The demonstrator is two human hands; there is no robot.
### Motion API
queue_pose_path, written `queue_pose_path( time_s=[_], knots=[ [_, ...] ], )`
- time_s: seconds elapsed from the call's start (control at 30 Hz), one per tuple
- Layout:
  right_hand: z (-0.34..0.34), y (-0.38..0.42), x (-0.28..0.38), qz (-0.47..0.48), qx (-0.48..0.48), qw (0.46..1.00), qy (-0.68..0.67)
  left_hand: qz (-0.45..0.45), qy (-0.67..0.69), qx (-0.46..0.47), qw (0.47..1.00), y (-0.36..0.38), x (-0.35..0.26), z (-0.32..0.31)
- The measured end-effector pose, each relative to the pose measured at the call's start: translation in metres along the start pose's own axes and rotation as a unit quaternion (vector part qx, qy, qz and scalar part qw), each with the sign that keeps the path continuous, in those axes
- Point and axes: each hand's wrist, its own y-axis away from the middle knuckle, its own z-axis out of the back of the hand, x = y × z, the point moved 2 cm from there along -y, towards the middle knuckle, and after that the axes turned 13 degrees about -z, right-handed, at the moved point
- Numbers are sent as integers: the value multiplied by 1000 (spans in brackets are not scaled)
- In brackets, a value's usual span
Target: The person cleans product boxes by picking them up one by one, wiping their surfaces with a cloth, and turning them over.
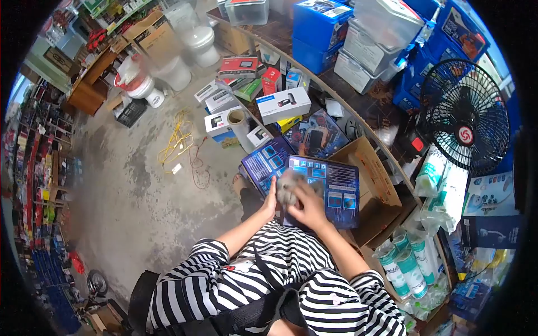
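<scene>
1. Now my right hand [307, 206] closes its fingers on a grey cloth [287, 187], wiping the blue box [330, 190].
2. My left hand [271, 203] grips the box edge.
3. Next, I think, the unwiped part needs steady pressure.

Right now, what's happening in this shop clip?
A person in a striped shirt holds a dark blue box over an open cardboard carton. The right hand presses a grey rag onto the box's face; the left hand steadies its near edge. More boxes lie on the floor beyond, and a black fan stands to the right.
</scene>
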Motion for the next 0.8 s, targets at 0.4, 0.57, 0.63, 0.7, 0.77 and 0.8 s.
queue_pose_path(
  time_s=[0.4,0.57,0.63,0.7,0.77,0.8],
  knots=[
    [63,38,-121,-159,-133,978,2,-43,-115,38,992,-4,6,0],
    [51,-22,-114,-315,-280,901,102,-37,-116,63,991,-5,2,0],
    [34,-40,-97,-208,-289,929,95,-33,-111,87,990,-9,9,3],
    [16,-47,-69,-153,-208,966,14,13,-136,91,986,-7,12,7],
    [1,-45,-46,-62,-152,986,-8,9,-114,110,987,-8,12,9],
    [-6,-37,-37,-51,-106,993,-16,4,-92,128,988,-8,14,10]
  ],
)
